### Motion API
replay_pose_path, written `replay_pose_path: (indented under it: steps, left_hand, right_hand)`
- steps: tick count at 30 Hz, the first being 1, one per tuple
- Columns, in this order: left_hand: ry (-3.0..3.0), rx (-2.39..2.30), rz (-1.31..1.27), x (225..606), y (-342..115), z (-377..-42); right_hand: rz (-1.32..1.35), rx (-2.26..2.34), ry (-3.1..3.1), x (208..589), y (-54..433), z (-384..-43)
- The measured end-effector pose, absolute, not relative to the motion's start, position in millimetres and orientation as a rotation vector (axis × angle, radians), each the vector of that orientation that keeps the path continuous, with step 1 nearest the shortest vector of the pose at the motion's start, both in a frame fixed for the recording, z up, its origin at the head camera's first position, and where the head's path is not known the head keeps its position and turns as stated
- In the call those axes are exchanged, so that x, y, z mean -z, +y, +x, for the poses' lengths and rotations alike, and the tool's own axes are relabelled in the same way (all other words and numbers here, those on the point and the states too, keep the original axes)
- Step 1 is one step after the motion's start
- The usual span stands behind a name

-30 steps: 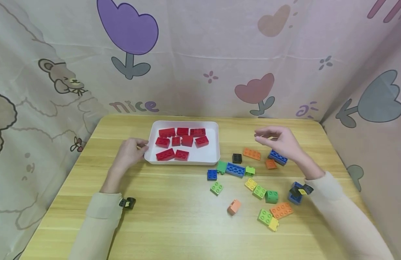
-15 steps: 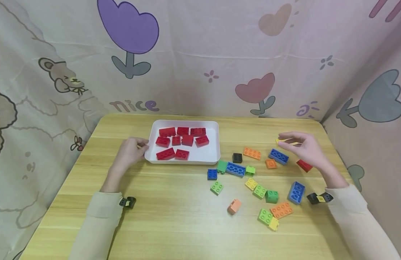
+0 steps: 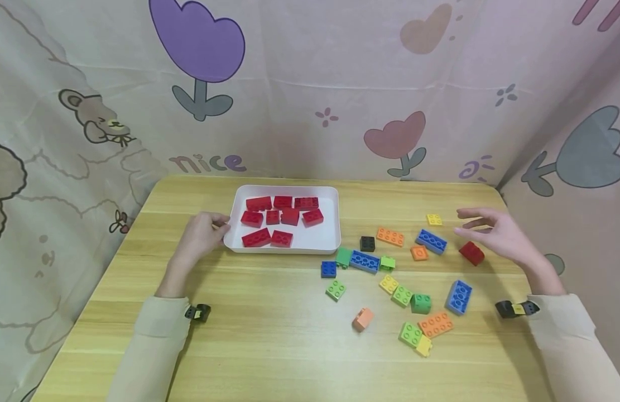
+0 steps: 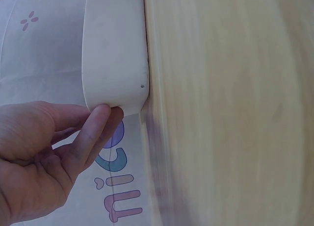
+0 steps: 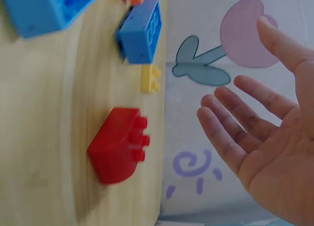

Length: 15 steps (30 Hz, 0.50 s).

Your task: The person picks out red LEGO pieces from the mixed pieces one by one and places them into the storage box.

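My left hand [image 3: 203,234] pinches the left end of a white tray [image 3: 317,241], thumb and fingertips at its wall in the left wrist view. Several red toy building bricks [image 3: 256,238] lie in that tray. My right hand [image 3: 495,231] hovers over the right of the table, holding nothing, its fingers and thumb spread apart in the right wrist view. Just below it is a red brick [image 3: 471,253] with a curved side, studs showing in the right wrist view [image 5: 117,147]. A small yellow brick [image 3: 434,220] lies to the left of the right fingertips.
Loose bricks in several colours cover the right half of the wooden table [image 3: 269,346], among them a long blue brick [image 3: 431,242], an orange brick [image 3: 436,324] and a black brick [image 3: 367,244]. A printed curtain [image 3: 289,111] hangs behind the table.
My right hand has moved right, let go of the yellow brick near the table's back right and spread its fingers. The red brick beneath has come into view. My left hand stays at the tray.
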<state>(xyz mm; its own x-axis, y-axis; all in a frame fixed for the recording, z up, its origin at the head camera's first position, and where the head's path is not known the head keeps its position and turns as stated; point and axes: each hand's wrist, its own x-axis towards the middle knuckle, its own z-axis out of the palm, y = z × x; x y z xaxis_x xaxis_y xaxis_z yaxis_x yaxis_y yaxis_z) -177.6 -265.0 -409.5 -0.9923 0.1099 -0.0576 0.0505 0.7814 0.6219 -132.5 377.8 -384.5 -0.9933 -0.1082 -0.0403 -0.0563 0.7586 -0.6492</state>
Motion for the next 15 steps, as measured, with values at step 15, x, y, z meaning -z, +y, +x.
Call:
replay_pose_path:
  steps: [15]
  left_hand:
    - [2.879,-1.009,0.123,410.0,-265.6,-177.7]
  right_hand:
    - [-0.070,0.750,2.833,410.4,397.5,-133.2]
